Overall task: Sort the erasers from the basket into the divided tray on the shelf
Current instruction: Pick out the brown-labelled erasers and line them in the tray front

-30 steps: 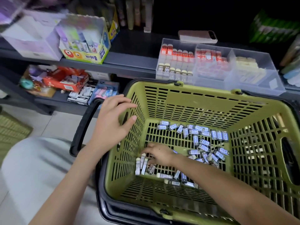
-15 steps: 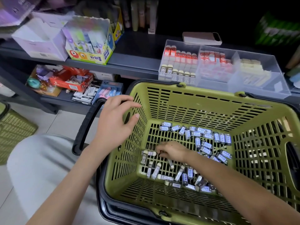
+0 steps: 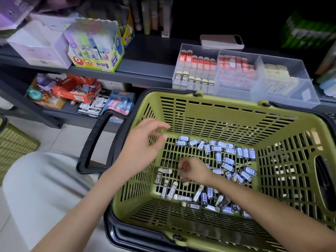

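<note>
Floor level, far left: second green basket (image 3: 16,142) is showing at the frame edge, and a pale-trousered knee (image 3: 41,188) is filling the lower left corner. Above, we are seeing a grey shelf (image 3: 149,70) carrying a lilac carton (image 3: 40,46) and, beside it, a glue-stick display box (image 3: 96,51). A red box (image 3: 76,90) is sitting on the lower shelf beneath them.

Moving right, the black handle (image 3: 94,140) of the olive basket (image 3: 218,113) is lying folded out over its left side. Left hand (image 3: 143,144) is hovering by the basket's left rim, fingers spread and loosely bent, gripping nothing.

Right hand (image 3: 192,170) is reaching down to the basket floor, left of centre, fingers curled under and blurred. We are unable to tell whether it is pinching an eraser or only raking among them. One eraser marked 2B (image 3: 157,176) is lying just left of that hand. Erasers (image 3: 229,160), in blue-and-white and dark sleeves, are lying scattered over the floor: a loose band along the far wall and right side, a heap under the right forearm.

Behind the basket, on the shelf, the clear divided tray (image 3: 300,91) is standing. Its left compartment is holding rows of red-sleeved and 2B erasers, the middle one red-sleeved ones, the right one pale yellowish ones. A phone (image 3: 221,41) is lying flat behind the tray.
</note>
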